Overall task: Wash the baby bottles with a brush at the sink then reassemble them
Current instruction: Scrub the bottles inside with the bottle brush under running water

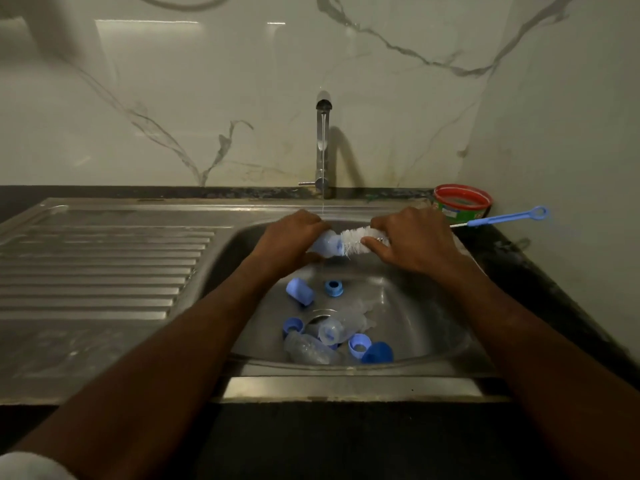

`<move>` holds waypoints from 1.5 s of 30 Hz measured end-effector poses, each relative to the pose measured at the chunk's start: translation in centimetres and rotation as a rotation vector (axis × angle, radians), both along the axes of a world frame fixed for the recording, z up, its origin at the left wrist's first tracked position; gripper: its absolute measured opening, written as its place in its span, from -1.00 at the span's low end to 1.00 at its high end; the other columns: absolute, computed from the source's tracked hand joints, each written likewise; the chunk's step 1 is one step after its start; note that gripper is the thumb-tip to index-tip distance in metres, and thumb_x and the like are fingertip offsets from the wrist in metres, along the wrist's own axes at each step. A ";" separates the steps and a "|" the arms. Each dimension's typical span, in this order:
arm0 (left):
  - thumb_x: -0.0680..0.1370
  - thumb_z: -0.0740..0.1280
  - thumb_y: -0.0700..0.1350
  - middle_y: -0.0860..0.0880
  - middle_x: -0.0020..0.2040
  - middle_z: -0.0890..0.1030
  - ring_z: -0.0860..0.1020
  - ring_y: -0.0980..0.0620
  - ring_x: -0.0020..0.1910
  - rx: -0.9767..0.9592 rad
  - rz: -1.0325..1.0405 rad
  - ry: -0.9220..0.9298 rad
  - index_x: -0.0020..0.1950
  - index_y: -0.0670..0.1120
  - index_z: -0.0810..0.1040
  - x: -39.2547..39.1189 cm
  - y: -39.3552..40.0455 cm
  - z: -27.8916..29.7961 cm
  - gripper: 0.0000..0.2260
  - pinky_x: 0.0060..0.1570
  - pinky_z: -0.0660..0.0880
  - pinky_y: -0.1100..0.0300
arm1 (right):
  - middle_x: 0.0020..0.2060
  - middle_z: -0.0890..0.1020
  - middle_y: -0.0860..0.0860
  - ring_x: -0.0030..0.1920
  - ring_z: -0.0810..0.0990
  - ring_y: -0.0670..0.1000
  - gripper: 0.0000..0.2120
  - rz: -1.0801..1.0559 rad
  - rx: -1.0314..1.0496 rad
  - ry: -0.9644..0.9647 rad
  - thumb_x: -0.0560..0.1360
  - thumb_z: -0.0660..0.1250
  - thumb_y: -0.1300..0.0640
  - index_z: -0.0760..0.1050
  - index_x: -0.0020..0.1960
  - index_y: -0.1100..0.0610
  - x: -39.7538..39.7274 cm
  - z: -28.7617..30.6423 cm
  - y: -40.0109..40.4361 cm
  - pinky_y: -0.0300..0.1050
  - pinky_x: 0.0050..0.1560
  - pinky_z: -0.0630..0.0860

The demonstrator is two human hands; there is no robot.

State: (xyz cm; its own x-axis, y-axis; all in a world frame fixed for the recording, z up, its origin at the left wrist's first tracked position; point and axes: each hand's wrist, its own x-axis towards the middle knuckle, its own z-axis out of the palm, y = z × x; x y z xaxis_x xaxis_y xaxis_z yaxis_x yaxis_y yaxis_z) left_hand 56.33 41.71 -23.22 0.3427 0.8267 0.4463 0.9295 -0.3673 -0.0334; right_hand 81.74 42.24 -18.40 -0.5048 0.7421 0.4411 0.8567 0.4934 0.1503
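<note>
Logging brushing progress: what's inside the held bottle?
White brush bristles enter the bottle mouth; how deep is hidden by the left hand. The right hand covers the handle.

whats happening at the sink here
A person is scrubbing a baby bottle under the running tap. The left hand holds the bottle sideways over the sink, while the right hand has its grip on the white bottle brush, bristles at the bottle's mouth. More bottles, blue caps and rings lie in the basin, not yet reassembled. A thin blue brush rests on the counter.
</note>
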 end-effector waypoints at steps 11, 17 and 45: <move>0.55 0.46 0.04 -0.12 0.42 0.47 0.45 -0.08 0.36 0.051 -0.003 -0.141 0.48 -0.09 0.40 -0.7 0.3 0.2 -0.45 0.34 0.37 0.06 | -0.04 0.71 0.00 -0.07 0.64 0.03 -0.57 -0.015 0.059 0.057 0.57 0.24 -0.31 0.59 0.26 -0.08 -0.8 -0.4 0.4 -0.10 -0.12 0.51; 0.56 0.44 0.01 -0.14 0.44 0.45 0.43 -0.11 0.39 0.010 0.096 -0.247 0.50 -0.10 0.37 -1.5 0.7 -0.7 -0.44 0.37 0.37 0.01 | 0.03 0.70 0.00 -0.02 0.64 0.03 -0.60 -0.015 0.073 0.024 0.58 0.26 -0.29 0.59 0.25 -0.07 -1.3 0.0 0.4 -0.08 -0.09 0.53; 0.53 0.48 0.03 -0.13 0.37 0.51 0.47 -0.12 0.33 0.107 0.091 -0.304 0.44 -0.09 0.45 -2.7 0.5 -0.4 -0.47 0.30 0.39 -0.02 | -0.08 0.69 -0.05 -0.06 0.63 0.05 -0.67 -0.032 0.093 0.127 0.58 0.26 -0.27 0.61 0.17 -0.11 -1.6 -0.4 -0.2 -0.05 -0.14 0.51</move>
